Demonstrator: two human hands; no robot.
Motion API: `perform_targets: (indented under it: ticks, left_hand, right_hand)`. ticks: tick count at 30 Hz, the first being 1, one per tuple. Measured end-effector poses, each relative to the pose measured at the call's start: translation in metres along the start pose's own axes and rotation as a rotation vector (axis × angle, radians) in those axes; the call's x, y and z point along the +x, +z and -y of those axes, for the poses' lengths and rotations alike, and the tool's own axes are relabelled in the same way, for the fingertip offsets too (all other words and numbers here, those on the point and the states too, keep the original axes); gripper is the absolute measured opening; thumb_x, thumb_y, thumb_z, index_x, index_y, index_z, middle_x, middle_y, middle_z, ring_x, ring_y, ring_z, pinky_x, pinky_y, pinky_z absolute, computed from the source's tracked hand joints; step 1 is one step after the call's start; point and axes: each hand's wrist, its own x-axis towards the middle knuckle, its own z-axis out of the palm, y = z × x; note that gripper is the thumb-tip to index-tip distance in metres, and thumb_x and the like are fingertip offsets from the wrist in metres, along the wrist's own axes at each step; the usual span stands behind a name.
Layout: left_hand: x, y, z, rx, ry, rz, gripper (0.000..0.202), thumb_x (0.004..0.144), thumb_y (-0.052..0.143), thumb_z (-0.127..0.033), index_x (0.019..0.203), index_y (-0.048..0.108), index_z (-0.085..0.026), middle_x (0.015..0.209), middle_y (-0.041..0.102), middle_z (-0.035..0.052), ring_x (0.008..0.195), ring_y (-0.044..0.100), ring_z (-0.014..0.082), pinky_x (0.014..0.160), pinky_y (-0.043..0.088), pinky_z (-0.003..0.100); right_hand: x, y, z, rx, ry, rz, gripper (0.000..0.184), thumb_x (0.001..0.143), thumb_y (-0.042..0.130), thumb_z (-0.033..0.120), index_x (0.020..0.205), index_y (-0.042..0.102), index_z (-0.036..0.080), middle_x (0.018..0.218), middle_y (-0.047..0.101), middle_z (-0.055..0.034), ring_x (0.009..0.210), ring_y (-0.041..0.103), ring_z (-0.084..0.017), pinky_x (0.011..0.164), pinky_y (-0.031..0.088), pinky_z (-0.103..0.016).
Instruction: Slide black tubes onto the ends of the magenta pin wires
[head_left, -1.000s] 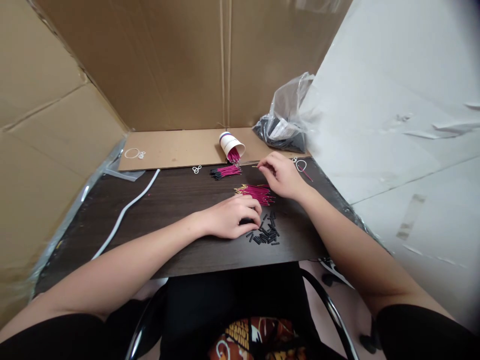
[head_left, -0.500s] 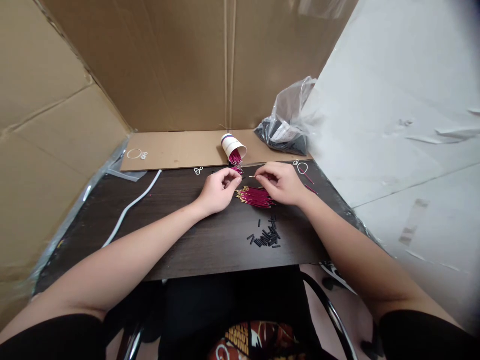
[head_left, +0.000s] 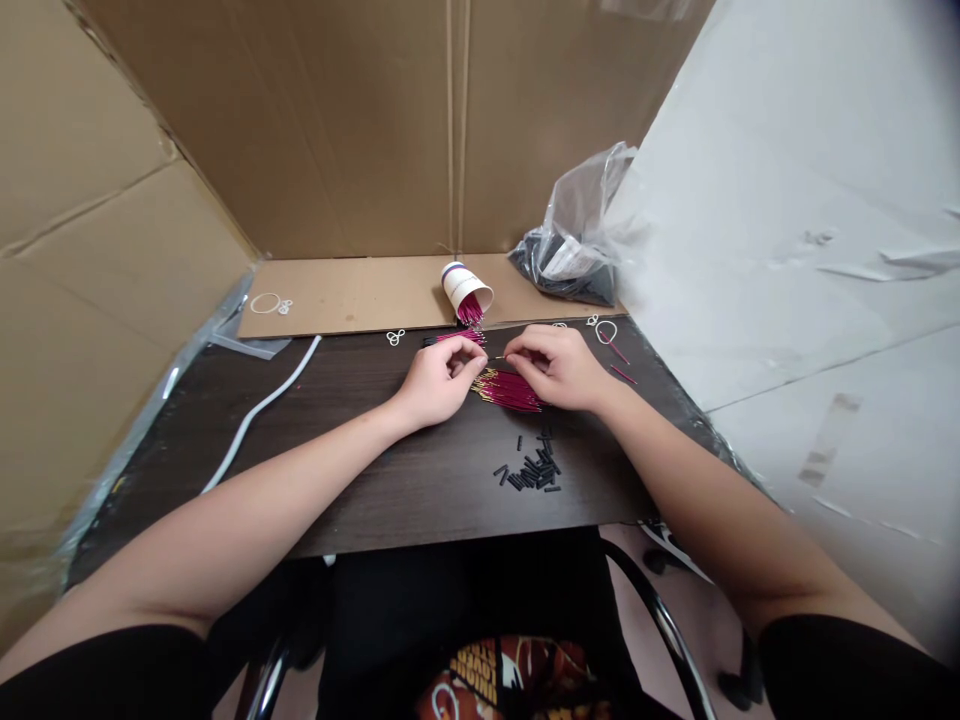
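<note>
My left hand [head_left: 442, 380] pinches a small black sleeve [head_left: 490, 359] between thumb and fingertips. Facing it, my right hand [head_left: 561, 368] is closed on a thin wire with a gold-coloured terminal [head_left: 501, 357], which meets the sleeve; how far it sits inside is too small to tell. Just below both hands lies a bundle of magenta wires [head_left: 514, 391] with gold ends pointing left. Nearer to me is a loose heap of short black sleeves [head_left: 536, 470]. Behind my left hand lie magenta wires with black ends [head_left: 454, 338], partly covered by the fingers.
A paper cup [head_left: 459, 284] lies tipped on a cardboard strip [head_left: 337, 295], magenta wires spilling out. A clear bag of black pieces [head_left: 570, 265] stands back right. White rubber bands [head_left: 395, 338], a pale tube [head_left: 259, 410] and stray wires [head_left: 616, 350] lie around. Cardboard walls enclose the table.
My right hand has moved slightly left, bringing the wire's gold end to the black sleeve in my left hand. The gap between them has closed.
</note>
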Motion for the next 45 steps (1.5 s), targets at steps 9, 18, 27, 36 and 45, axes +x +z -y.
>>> perform_targets:
  ticks: [9, 18, 27, 36, 45]
  left_hand:
    - [-0.002, 0.000, -0.004, 0.033, 0.005, 0.012, 0.017, 0.098, 0.073, -0.034, 0.098, 0.078, -0.018, 0.074, 0.065, 0.0018, 0.062, 0.045, 0.0143, 0.060, 0.037, 0.030]
    - [0.001, 0.002, 0.005, -0.048, -0.027, 0.029, 0.025, 0.098, 0.075, -0.039, 0.101, 0.081, -0.016, 0.087, 0.076, 0.0070, 0.070, 0.058, 0.0166, 0.067, 0.045, 0.032]
    - [0.000, 0.003, 0.003, -0.045, -0.004, 0.017, 0.022, 0.098, 0.075, -0.037, 0.101, 0.081, -0.015, 0.083, 0.074, 0.0059, 0.067, 0.054, 0.0151, 0.063, 0.042, 0.030]
    - [-0.002, 0.002, -0.002, -0.009, 0.009, 0.018, 0.019, 0.098, 0.074, -0.033, 0.098, 0.080, -0.015, 0.077, 0.069, 0.0029, 0.063, 0.046, 0.0133, 0.061, 0.038, 0.029]
    - [-0.003, 0.001, -0.007, 0.028, 0.021, 0.016, 0.019, 0.098, 0.073, -0.033, 0.097, 0.080, -0.016, 0.073, 0.066, 0.0017, 0.062, 0.045, 0.0133, 0.061, 0.037, 0.029]
  right_hand:
    - [-0.001, 0.003, -0.001, 0.014, -0.057, 0.010, 0.015, 0.104, 0.061, 0.021, 0.097, 0.073, 0.020, 0.084, 0.069, -0.0046, 0.071, 0.059, -0.018, 0.069, 0.046, -0.036]
    - [-0.001, 0.004, -0.002, 0.012, -0.107, -0.008, 0.014, 0.106, 0.061, 0.019, 0.099, 0.073, 0.020, 0.087, 0.070, -0.0051, 0.073, 0.059, -0.017, 0.070, 0.048, -0.034]
    - [-0.002, 0.006, -0.004, 0.014, -0.040, 0.029, 0.019, 0.109, 0.060, 0.025, 0.099, 0.075, 0.019, 0.087, 0.073, -0.0061, 0.077, 0.065, -0.019, 0.075, 0.050, -0.036]
    - [-0.001, 0.007, -0.002, 0.031, -0.003, 0.048, 0.021, 0.109, 0.059, 0.027, 0.098, 0.075, 0.018, 0.088, 0.074, -0.0070, 0.078, 0.065, -0.020, 0.075, 0.049, -0.036]
    - [-0.001, 0.008, -0.001, 0.041, 0.020, 0.050, 0.017, 0.107, 0.061, 0.029, 0.097, 0.072, 0.019, 0.088, 0.073, -0.0059, 0.076, 0.062, -0.019, 0.073, 0.048, -0.035]
